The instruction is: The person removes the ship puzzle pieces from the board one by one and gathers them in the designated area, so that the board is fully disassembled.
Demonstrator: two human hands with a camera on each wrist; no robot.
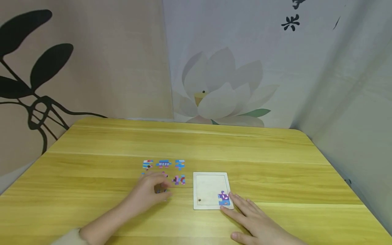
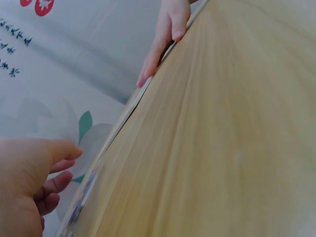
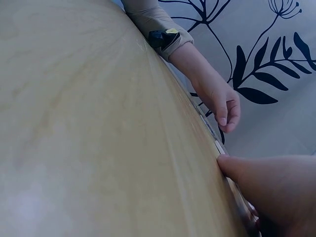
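Observation:
My left hand point(image 1: 150, 187) hovers over a group of jigsaw pieces, its fingers loosely bent and thumb apart from the index finger. In the left wrist view, nothing shows between that hand's point(image 2: 37, 177) fingers. Behind it lie a blue-and-purple piece point(image 1: 164, 163) and a blue piece point(image 1: 180, 164); a purple-and-red piece point(image 1: 179, 180) is to its right. The hand partly hides several others. My right hand point(image 1: 254, 221) rests with extended fingers at the lower right edge of a square white puzzle board point(image 1: 211, 174). One purple-and-blue piece point(image 1: 224, 198) sits in the board's lower right corner.
The pieces and board lie on a yellow wood-grain table point(image 1: 275, 163). Along the table's back edge hangs a pale curtain point(image 1: 137, 68) with plant and lotus prints. A small brown dot point(image 1: 199, 200) marks the board's lower left corner.

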